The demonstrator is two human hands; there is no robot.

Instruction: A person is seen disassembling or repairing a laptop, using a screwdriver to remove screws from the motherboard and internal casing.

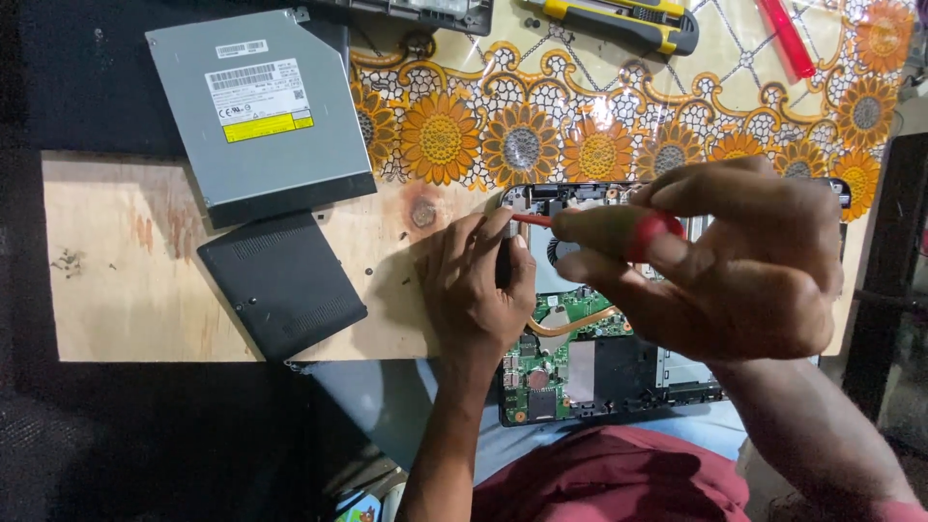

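Right hand (pixel 720 266) pinches the red screwdriver (pixel 650 235), tip at the top-left corner of the open laptop (pixel 599 372) on the board. Left hand (pixel 476 285) open, flat against that edge — keep the tip square, press down.

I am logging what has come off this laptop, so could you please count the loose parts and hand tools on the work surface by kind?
Optical drive, grey: 1
Black cover panel: 1
Red-handled screwdrivers: 2, one in the right hand, one lying at top right
Yellow and black utility knife: 1
Total: 5
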